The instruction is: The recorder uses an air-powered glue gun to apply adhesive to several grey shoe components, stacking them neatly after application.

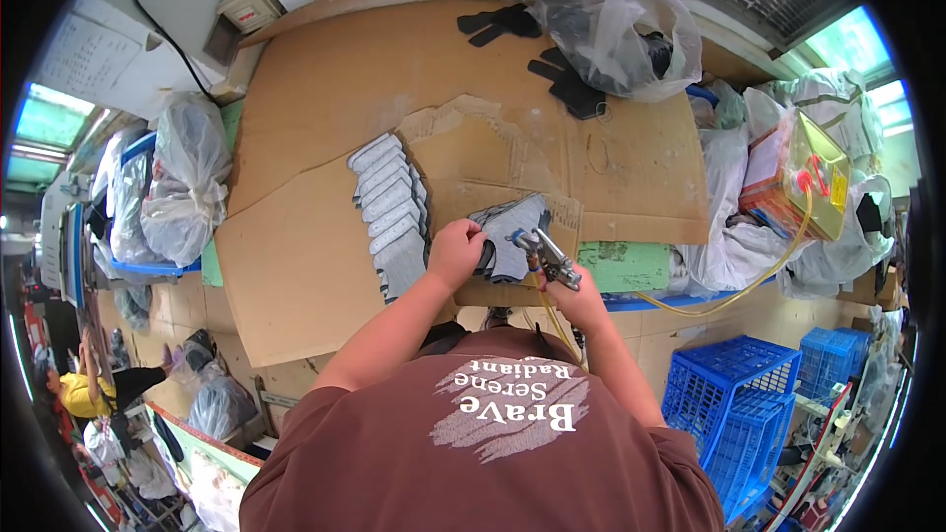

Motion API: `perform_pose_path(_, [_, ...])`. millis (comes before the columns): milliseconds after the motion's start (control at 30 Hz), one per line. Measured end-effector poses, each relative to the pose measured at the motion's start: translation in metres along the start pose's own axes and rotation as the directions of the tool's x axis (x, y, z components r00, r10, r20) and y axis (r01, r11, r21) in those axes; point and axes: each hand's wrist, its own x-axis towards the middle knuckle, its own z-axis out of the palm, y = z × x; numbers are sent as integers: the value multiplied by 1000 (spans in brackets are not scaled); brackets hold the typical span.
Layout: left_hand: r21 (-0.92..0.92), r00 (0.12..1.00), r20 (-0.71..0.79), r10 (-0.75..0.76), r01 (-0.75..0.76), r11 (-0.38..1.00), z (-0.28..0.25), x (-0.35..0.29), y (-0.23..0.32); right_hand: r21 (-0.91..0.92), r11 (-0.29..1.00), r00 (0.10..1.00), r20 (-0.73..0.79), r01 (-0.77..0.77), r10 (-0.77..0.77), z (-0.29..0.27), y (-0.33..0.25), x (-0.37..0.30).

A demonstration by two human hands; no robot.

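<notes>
My right hand (pixel 577 298) is wrapped round a metal spray gun (pixel 554 261) with a yellowish hose running down from it. The gun's nozzle end is over a small stack of grey cut pieces (pixel 510 254) with dark edges, near the front of the cardboard. At the left side of that stack my left hand (pixel 457 250) is closed, its fingertips pinching a dark, curled edge of a cut piece (pixel 486 255). Left of my left hand lies an overlapping row of similar grey cut pieces (pixel 391 202), fanned out front to back.
Large cardboard sheets (pixel 325 89) cover the table. Black cut pieces (pixel 570 87) and a clear plastic bag (pixel 631 39) lie at the back. A tin can (pixel 793 177) with a hose stands right. Blue crates (pixel 729 394) are at lower right, bagged goods (pixel 182 182) at left.
</notes>
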Motion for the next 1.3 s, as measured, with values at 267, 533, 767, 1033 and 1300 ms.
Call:
perform_pose_path(267, [49, 999, -25, -21, 22, 999, 1, 1, 7, 8, 1000, 984, -175, -22, 23, -14, -1, -2])
perform_pose_path(533, [-248, 981, 15, -193, 191, 950, -20, -13, -7, -12, 1000, 988, -151, -14, 12, -18, 5, -3])
perform_pose_path(767, [-439, 847, 55, -528, 496, 749, -93, -63, -63, -15, 1000, 997, -70, -22, 21, -17, 6, -5])
perform_pose_path(1033, [-278, 776, -62, -628, 591, 758, -107, -83, -91, -24, 998, 998, -19, -53, 53, -9, -8, -4])
perform_pose_path(1300, [192, 971, -227, -74, 119, 974, -78, -50, -54, -59, 997, 999, 38, 42, -39, -3, 9, 4])
